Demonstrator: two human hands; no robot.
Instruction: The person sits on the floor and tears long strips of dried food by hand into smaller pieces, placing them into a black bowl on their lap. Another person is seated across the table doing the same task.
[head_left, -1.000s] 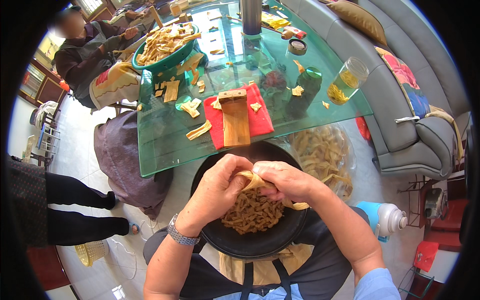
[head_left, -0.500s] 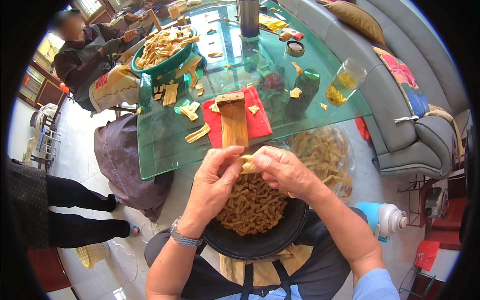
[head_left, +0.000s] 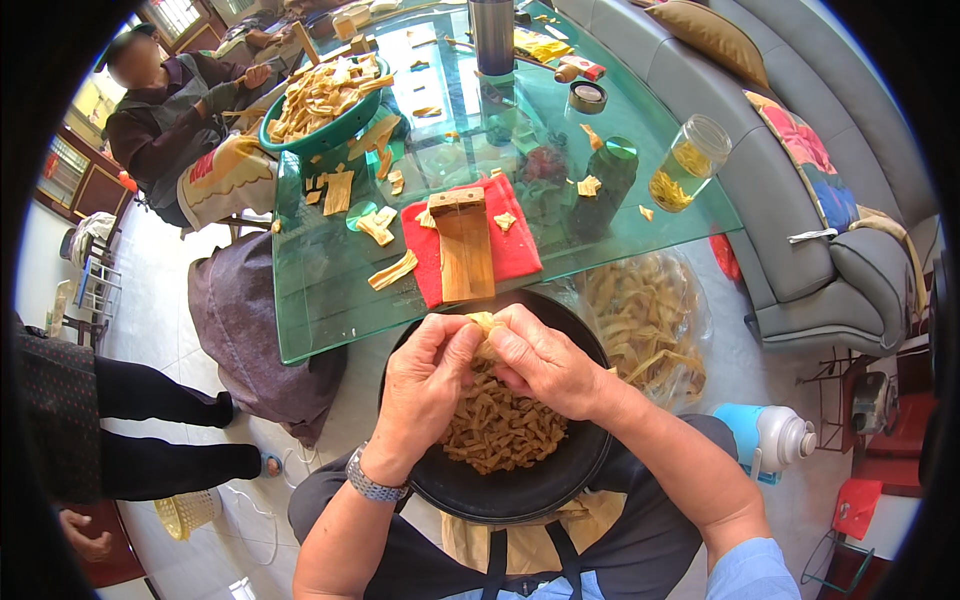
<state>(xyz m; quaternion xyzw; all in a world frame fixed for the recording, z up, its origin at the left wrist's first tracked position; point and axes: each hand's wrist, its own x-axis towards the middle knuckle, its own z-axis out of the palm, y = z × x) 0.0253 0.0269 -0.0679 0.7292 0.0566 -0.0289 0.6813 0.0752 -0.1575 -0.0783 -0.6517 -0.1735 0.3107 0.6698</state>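
Observation:
A black round pan [head_left: 520,485] rests on my lap, holding a heap of small tan twisted strips [head_left: 500,430]. Above its far side my left hand [head_left: 425,385] and my right hand [head_left: 545,362] meet, both pinching one pale tan strip piece [head_left: 483,325] between the fingertips. A metal watch sits on my left wrist. Just beyond the pan, on the green glass table [head_left: 330,290], a wooden block [head_left: 465,250] lies on a red cloth [head_left: 515,250].
A clear bag of tan strips [head_left: 650,320] lies right of the pan. On the table stand a green bowl of strips [head_left: 320,100], a glass jar [head_left: 685,165] and a metal cup [head_left: 492,35]. A seated person [head_left: 170,120] works at far left. Grey sofa [head_left: 800,200] on the right.
My hands have shifted slightly while working the same strip piece above the pan; the pan and table things stay put.

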